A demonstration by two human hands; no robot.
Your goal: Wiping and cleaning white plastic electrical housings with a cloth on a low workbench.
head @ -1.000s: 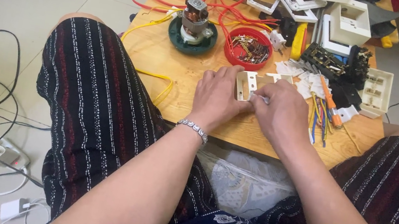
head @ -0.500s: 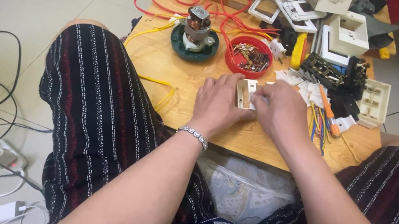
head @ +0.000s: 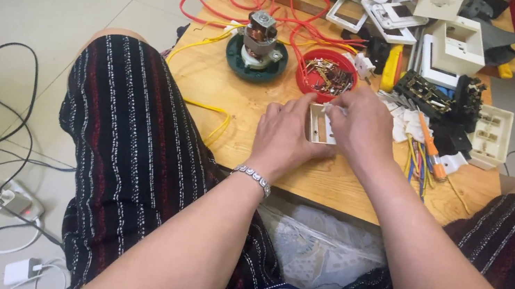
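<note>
Both hands held the small cream frame (head: 319,124) on the table (head: 257,106): the left hand (head: 284,139) gripped its side, the right hand (head: 361,127) pinched its top, needing careful fingers.

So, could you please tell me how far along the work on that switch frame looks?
Done: little that shows. In hand: the left hand steadies the beige frame on the wooden table while the right hand works its top edge. Left: other white frames and a red bowl of small metal parts wait nearby.
</note>
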